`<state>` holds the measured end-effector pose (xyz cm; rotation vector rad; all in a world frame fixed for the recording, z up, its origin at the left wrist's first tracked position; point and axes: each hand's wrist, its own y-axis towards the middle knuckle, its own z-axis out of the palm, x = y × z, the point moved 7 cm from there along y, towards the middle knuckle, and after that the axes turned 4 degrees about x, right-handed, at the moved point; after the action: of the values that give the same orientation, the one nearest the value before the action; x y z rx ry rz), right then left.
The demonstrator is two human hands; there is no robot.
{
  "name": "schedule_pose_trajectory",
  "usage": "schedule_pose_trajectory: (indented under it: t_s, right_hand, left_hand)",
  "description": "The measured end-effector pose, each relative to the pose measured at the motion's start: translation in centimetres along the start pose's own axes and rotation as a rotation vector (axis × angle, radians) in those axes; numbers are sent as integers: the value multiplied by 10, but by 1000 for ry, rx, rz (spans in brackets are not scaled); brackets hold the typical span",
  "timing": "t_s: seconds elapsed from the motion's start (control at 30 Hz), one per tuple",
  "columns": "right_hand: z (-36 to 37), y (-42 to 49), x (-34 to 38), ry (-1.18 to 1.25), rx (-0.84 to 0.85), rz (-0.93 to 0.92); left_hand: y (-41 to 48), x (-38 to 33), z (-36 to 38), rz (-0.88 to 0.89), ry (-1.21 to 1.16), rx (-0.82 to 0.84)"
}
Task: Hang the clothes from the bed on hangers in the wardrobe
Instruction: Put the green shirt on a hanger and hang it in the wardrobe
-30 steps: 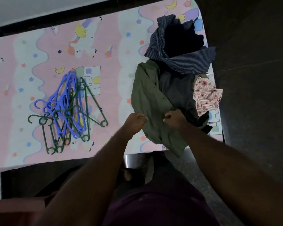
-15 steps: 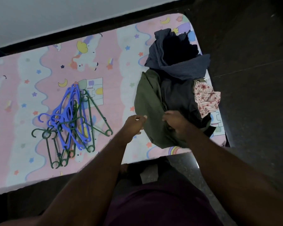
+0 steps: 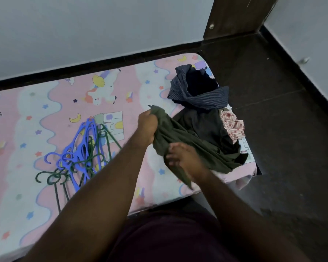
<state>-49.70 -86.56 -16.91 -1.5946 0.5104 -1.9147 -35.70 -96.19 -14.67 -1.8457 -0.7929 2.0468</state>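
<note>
Below me, the bed with its pink moon-and-star printed sheet point(image 3: 17, 148) fills most of the view. A heap of dark, striped and floral clothes point(image 3: 203, 103) sits at its right end. One olive-green cloth garment point(image 3: 178, 137) is partly raised from the heap, likely so I can find its shoulders. Tangled blue and green plastic hangers point(image 3: 80, 157) lie near on the left, within reach. My left hand point(image 3: 147, 127) has its fingers curled tight round the top edge. My right hand point(image 3: 184, 157) grips a lower fold, blurred.

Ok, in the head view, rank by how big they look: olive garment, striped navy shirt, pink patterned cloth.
1. olive garment
2. striped navy shirt, though bunched and farther away
3. pink patterned cloth, only partly showing
</note>
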Motion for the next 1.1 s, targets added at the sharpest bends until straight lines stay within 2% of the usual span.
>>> schedule_pose_trajectory:
  t_s: [0.07,0.13,0.2,0.23,0.3,0.37,0.43,0.5,0.57,0.7,0.87,0.93,1.1]
  right_hand:
    - [-5,3,14,189,-52,-10]
    - [-7,10,28,303,3,-6]
    - [3,14,38,262,60,-38]
    - [5,19,37,178,15,-50]
    - [6,31,29,-48,-145,-56]
    - [13,45,13,-178,-180,-29]
    - [15,65,-12,-328,-165,13]
    - [20,69,-24,-596,-161,3]
    - [31,66,-24,-796,-170,-43]
    - [41,89,-53,-909,-141,-116]
    - [43,138,-155,-1092,-29,34]
    - [51,157,-195,-1163,53,71]
    - [61,192,-247,-1211,89,151]
  left_hand:
    - [-26,-33,15,139,160,173]
    - [-58,-43,33,212,390,444]
    - [-82,-26,33,182,612,646]
    - [-86,-11,24,137,663,685]
    - [-84,19,-2,45,598,667]
    - [-68,47,-38,-87,388,518]
    - [-48,74,-76,-122,330,328]
    - [-34,96,-111,-45,578,150]
    - [-20,128,-143,-69,785,65]
    - [16,195,-179,-56,1146,118]
    - [93,248,-181,140,1605,196]
    - [127,260,-175,201,1687,222]
    - [180,302,-175,95,1716,296]
